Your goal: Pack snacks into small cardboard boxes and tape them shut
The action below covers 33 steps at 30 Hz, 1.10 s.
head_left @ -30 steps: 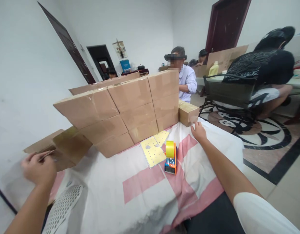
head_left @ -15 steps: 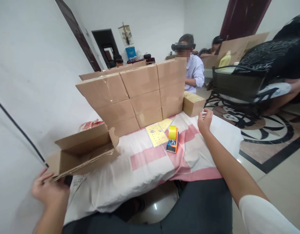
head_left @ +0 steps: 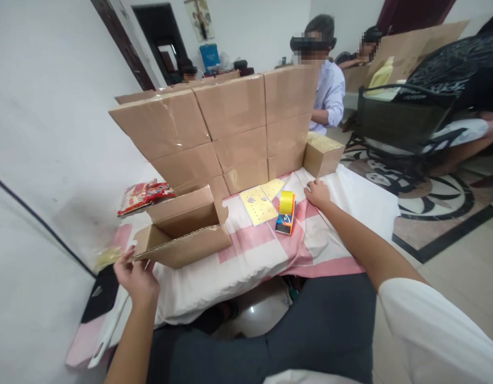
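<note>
My left hand (head_left: 137,274) is closed on the near left end of an open-topped cardboard box (head_left: 194,246), fingers and thumb at its edge. The box stands on the cloth with its flaps up and nothing visible inside. My right hand (head_left: 319,194) is at the cloth on the right, fingers loosely bent and holding nothing that I can see. Left of it stands a blue and orange tape dispenser (head_left: 285,223) with a roll of yellow tape (head_left: 286,202). Beside the dispenser lie yellow sheets (head_left: 257,205) with dots and grey spots.
Stacked cardboard boxes (head_left: 234,112) form a wall along the back, with one more box (head_left: 323,153) at its right. Red packets (head_left: 144,194) lie behind the open box. A black flat object (head_left: 100,293) is at the left. A person (head_left: 328,90) sits beyond the wall.
My left hand has moved the open box rightward and inward, and it now sits lower on the cloth. My right hand has come left and down to the cloth. The camera view has tilted down.
</note>
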{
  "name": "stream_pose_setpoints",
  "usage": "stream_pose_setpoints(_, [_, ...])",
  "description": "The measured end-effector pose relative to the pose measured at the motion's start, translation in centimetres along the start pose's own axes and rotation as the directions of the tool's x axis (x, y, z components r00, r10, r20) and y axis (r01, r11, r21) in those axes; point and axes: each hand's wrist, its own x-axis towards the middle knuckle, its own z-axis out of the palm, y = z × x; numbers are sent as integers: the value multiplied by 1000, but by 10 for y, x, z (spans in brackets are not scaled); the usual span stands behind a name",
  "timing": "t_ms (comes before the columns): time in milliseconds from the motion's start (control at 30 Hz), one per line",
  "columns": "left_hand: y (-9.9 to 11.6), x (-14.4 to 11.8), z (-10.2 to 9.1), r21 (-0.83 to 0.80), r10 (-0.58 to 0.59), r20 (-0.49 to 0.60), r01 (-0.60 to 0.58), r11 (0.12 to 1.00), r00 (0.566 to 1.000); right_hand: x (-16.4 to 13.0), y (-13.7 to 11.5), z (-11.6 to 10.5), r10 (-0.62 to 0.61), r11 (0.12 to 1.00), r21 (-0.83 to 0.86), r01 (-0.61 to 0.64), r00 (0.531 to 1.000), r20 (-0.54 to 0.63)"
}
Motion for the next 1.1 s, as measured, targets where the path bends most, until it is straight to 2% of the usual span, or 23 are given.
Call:
stream_pose_setpoints(67, [0, -14, -4, -48, -88, -19, 87, 995, 996, 5, 4, -10, -34, 999, 6, 34, 997, 71])
stream_pose_setpoints(133, [2, -41, -11, -13, -97, -18, 97, 995, 995, 9, 12, -26, -75, 997, 30, 71, 985, 156])
stream_pose_setpoints(233, [6, -96, -28, 137, 22, 58, -30, 990, 998, -8, 31, -53, -97, 995, 58, 86, 968, 233])
stream_pose_setpoints(300, [7, -130, -41, 300, 95, 206, -155, 941, 974, -46, 45, -68, -132, 990, 71, 119, 967, 216])
stream_pose_setpoints(333, [6, -143, -47, 372, 120, 345, -253, 893, 931, -73, 50, -72, -165, 985, 75, 153, 969, 185])
stream_pose_setpoints(367, [4, -154, -50, 416, 132, 500, -371, 830, 856, -103, 55, -73, -184, 982, 72, 173, 967, 175])
stream_pose_setpoints(433, [1, -165, -53, 427, 118, 743, -603, 674, 658, -166, 61, -68, -174, 985, 39, 170, 965, 197])
stream_pose_setpoints(467, [-1, -167, -52, 415, 105, 808, -686, 597, 580, -193, 62, -62, -163, 986, 15, 163, 966, 199])
stream_pose_setpoints(500, [-2, -168, -50, 415, 94, 838, -740, 530, 537, -214, 62, -55, -156, 987, -1, 159, 969, 190])
stream_pose_setpoints(533, [-3, -167, -49, 425, 82, 850, -770, 476, 520, -229, 62, -47, -144, 989, -1, 146, 975, 170])
stream_pose_setpoints(567, [-3, -166, -47, 435, 79, 853, -786, 439, 516, -238, 60, -40, -113, 994, 15, 112, 985, 133])
stream_pose_setpoints(633, [-4, -162, -46, 438, 78, 858, -802, 406, 508, -236, 56, -26, 5, 996, 84, -7, 1000, 31])
stream_pose_setpoints(700, [-5, -160, -47, 427, 74, 868, -815, 391, 491, -218, 51, -18, 125, 984, 134, -117, 991, -52])
stream_pose_setpoints(767, [-6, -161, -49, 421, 76, 873, -823, 382, 482, -196, 47, -14, 179, 979, 114, -167, 978, -104])
stream_pose_setpoints(867, [-7, -164, -49, 440, 93, 857, -814, 379, 507, -175, 46, -10, 254, 966, 86, -243, 951, -176])
stream_pose_setpoints(933, [-6, -166, -47, 457, 100, 844, -805, 379, 526, -172, 48, -5, 378, 922, 171, -346, 900, -216])
stream_pose_setpoints(967, [-5, -167, -46, 462, 100, 841, -802, 378, 532, -173, 51, -1, 470, 874, 244, -419, 858, -207])
stream_pose_setpoints(1033, [-4, -167, -44, 475, 97, 835, -798, 371, 542, -176, 56, 5, 654, 722, 388, -573, 748, -112])
stream_pose_setpoints(1100, [-5, -166, -42, 487, 86, 830, -791, 370, 552, -179, 62, 9, 750, 573, 451, -684, 659, 46])
